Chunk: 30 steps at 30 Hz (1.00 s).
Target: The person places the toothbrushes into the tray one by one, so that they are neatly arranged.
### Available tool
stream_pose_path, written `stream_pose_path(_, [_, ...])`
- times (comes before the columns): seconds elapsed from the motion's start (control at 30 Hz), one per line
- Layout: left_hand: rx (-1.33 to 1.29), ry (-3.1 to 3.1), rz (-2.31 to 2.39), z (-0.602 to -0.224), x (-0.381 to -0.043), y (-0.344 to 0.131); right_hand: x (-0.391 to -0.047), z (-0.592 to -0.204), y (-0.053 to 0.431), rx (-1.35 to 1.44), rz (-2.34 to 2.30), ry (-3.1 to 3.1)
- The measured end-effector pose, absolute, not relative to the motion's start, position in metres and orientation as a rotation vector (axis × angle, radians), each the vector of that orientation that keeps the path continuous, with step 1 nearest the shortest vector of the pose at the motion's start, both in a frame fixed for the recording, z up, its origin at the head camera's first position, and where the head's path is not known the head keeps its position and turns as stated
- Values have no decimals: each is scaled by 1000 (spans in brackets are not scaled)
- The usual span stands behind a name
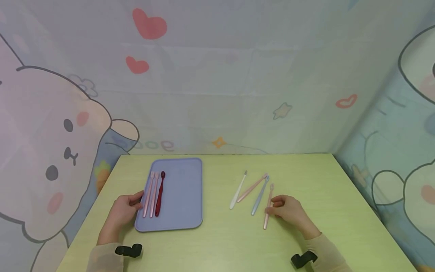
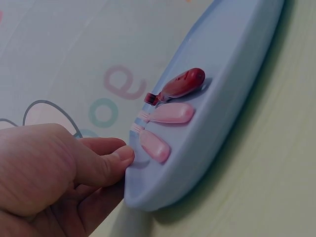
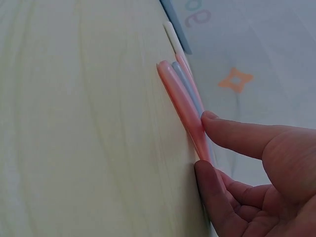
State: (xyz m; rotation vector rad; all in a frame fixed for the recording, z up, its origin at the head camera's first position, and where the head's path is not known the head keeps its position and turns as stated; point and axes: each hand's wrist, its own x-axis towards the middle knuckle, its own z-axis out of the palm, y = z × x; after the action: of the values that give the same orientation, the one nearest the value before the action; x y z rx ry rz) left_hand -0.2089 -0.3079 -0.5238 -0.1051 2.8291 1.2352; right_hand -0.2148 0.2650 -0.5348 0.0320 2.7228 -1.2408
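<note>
My left hand (image 1: 123, 211) pinches the left rim of a lavender-blue tray (image 1: 183, 192), thumb on the edge. In the tray, side by side, lie two pink toothbrushes, one of them a pink toothbrush (image 2: 170, 113) beside a dark red toothbrush (image 1: 159, 194). On the table's right part, my right hand (image 1: 289, 210) holds another pink toothbrush (image 1: 266, 221) between thumb and index finger; its lower handle sticks out toward me. Just left of it lie a blue-grey toothbrush (image 1: 259, 196), a pink toothbrush (image 1: 249, 189) and a white toothbrush (image 1: 237, 192), all loose on the table.
A light yellow-green table (image 1: 217, 249) bears everything. Behind it and at both sides hangs a cartoon-printed cloth (image 1: 238, 83). Each wrist wears a black strap piece, such as the left black strap (image 1: 129, 250). A stretch of table separates the tray from the loose toothbrushes.
</note>
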Motion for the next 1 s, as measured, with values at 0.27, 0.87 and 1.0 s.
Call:
stream_pose_path(0.27, [-90, 2838, 1238, -523, -210, -308, -216, -534, 263, 43, -1213, 2740])
stream_pose_path(0.87, [-111, 2819, 1240, -522, -209, -306, -212, -526, 262, 81, -1224, 2734])
stream_pose_path(1.0, [-124, 2820, 1228, -519, -208, -305, -213, -526, 260, 81, -1214, 2765])
